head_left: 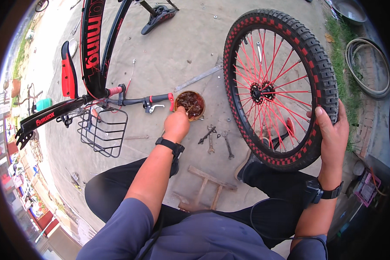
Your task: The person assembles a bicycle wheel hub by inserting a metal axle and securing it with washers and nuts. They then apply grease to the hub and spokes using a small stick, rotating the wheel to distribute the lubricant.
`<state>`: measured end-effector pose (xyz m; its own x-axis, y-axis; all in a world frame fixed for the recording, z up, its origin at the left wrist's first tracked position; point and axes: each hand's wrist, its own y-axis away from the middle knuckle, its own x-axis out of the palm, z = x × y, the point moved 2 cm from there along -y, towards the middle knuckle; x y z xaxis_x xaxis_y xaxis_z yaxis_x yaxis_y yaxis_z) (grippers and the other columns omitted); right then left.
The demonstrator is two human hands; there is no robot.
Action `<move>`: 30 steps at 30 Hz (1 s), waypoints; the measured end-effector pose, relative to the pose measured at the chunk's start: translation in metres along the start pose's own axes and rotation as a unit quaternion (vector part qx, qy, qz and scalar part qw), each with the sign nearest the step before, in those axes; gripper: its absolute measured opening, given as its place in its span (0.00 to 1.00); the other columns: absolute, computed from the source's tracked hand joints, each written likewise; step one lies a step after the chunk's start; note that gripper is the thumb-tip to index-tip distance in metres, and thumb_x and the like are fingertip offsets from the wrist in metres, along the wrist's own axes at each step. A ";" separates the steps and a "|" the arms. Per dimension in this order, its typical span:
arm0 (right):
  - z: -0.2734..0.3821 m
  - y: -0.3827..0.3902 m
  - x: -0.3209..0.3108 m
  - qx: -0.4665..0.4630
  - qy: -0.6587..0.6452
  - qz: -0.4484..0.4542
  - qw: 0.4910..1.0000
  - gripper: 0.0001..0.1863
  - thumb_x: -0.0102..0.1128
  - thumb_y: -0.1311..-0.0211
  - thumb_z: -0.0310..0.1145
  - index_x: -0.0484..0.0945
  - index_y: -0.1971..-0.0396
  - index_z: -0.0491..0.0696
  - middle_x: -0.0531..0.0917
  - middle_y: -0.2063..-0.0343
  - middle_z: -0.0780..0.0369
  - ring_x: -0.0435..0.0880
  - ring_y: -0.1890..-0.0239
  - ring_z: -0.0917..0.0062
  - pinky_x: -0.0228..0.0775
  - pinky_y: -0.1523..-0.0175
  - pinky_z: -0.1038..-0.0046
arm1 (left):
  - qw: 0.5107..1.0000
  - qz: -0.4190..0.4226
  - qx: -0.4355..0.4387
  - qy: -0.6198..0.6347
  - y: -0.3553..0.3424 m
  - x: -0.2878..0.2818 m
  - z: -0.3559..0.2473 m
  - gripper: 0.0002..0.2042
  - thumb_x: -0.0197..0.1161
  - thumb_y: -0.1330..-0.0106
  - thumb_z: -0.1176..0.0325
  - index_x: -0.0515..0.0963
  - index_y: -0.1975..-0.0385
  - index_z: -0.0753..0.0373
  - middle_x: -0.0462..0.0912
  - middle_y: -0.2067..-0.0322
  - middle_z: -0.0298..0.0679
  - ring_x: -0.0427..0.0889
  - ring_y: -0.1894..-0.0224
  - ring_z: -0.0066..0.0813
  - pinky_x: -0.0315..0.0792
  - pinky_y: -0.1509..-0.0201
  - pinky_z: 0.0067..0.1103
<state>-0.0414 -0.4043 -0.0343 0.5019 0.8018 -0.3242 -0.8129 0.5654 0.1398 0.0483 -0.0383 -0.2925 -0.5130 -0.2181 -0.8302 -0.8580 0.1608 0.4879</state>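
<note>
My left hand point(177, 125) is closed at the near edge of a round bowl point(202, 116) of dark reddish-brown, oily-looking stuff. A thin tip seems to stick out of the fist into the bowl; its kind is too small to make out. My right hand point(333, 130) grips the tyre of a bicycle wheel point(320, 78) at its right edge, thumb on the near side and fingers behind. The wheel stands tilted on the ground, with a knobbly black tyre, red-checked sidewall, red spokes and a bare hub point(262, 92).
A black-and-red bicycle frame point(93, 56) lies left, with a handlebar point(149, 99), wire basket point(104, 132) and red mudguard point(68, 71). Spanners point(211, 141), a flat metal bar point(197, 79) and a small wooden stool point(208, 186) are on the ground. A coiled hose point(349, 65) lies right.
</note>
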 end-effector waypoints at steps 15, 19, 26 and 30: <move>0.004 -0.001 0.000 0.009 -0.008 0.012 1.000 0.27 0.69 0.33 0.28 0.70 0.38 0.37 0.85 0.56 0.62 0.84 0.59 0.82 0.76 0.49 0.77 | 0.999 -0.036 0.000 0.000 -0.011 0.000 -0.011 0.09 0.55 0.28 0.63 0.73 0.61 0.64 0.86 0.71 0.55 0.86 0.66 0.58 0.79 0.61 0.48; 0.004 -0.001 0.000 0.013 -0.012 0.008 1.000 0.27 0.69 0.33 0.28 0.70 0.38 0.36 0.85 0.56 0.62 0.84 0.59 0.82 0.76 0.49 0.77 | 0.998 -0.048 0.036 0.012 -0.019 0.001 -0.015 0.10 0.55 0.27 0.62 0.72 0.62 0.64 0.85 0.73 0.54 0.86 0.68 0.58 0.78 0.63 0.48; 0.004 -0.001 0.001 0.015 -0.005 0.003 1.000 0.27 0.69 0.34 0.29 0.70 0.39 0.36 0.85 0.58 0.62 0.84 0.60 0.81 0.76 0.50 0.77 | 0.993 -0.068 0.080 -0.051 -0.039 0.010 -0.013 0.09 0.56 0.29 0.64 0.72 0.64 0.66 0.85 0.76 0.51 0.86 0.72 0.56 0.79 0.69 0.45; 0.005 -0.001 0.001 0.014 -0.003 0.001 1.000 0.26 0.70 0.34 0.30 0.72 0.40 0.36 0.85 0.59 0.62 0.84 0.60 0.82 0.76 0.50 0.78 | 0.990 -0.074 0.095 -0.076 -0.038 0.004 -0.018 0.05 0.56 0.35 0.71 0.72 0.65 0.65 0.86 0.76 0.50 0.87 0.73 0.52 0.80 0.70 0.43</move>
<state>-0.0388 -0.4030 -0.0305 0.5020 0.8038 -0.3192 -0.8051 0.5692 0.1671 0.0787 -0.0629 -0.3098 -0.3601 -0.1085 -0.9266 -0.8952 0.3196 0.3105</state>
